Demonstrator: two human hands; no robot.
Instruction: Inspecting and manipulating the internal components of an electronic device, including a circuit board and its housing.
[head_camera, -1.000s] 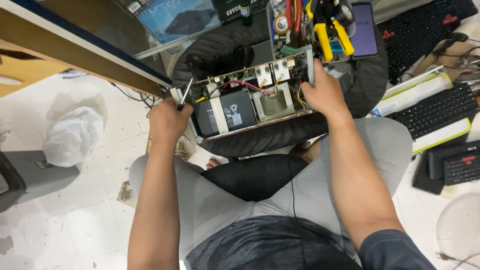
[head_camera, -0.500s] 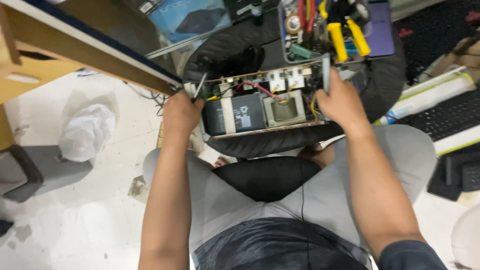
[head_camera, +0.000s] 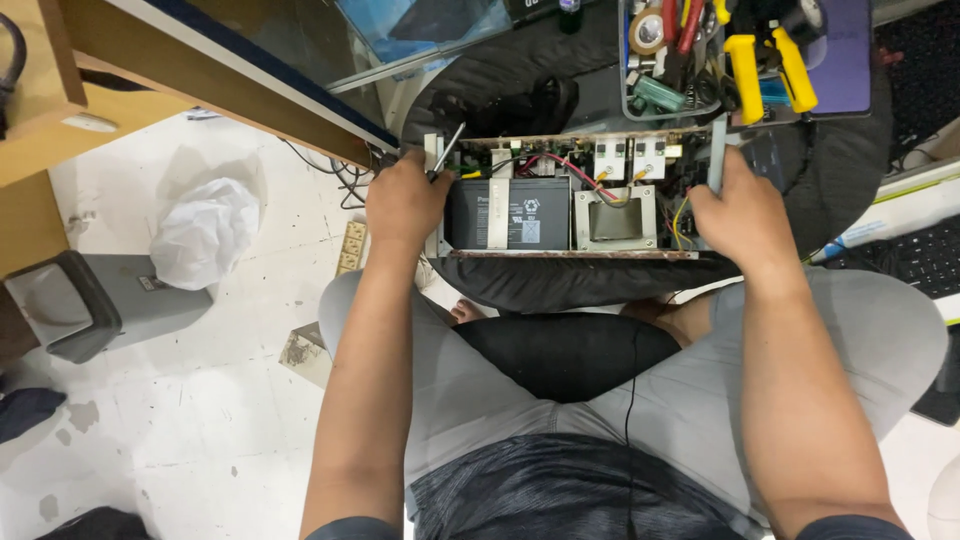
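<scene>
From the head camera, an opened metal power-supply chassis (head_camera: 570, 210), with a black rectangular battery and a grey transformer inside, is sitting on a black cushion over the person's lap. The left hand (head_camera: 403, 203) is gripping a slim silver-shafted screwdriver (head_camera: 446, 150) at its left wall; the right hand (head_camera: 740, 212) is clasping the right wall.

Left hand (head_camera: 405, 200) hides the thin metal screwdriver's (head_camera: 447, 150) handle; grey tool tray (head_camera: 632, 90) and black keyboard (head_camera: 925, 260) are cut off by picture edges.
</scene>
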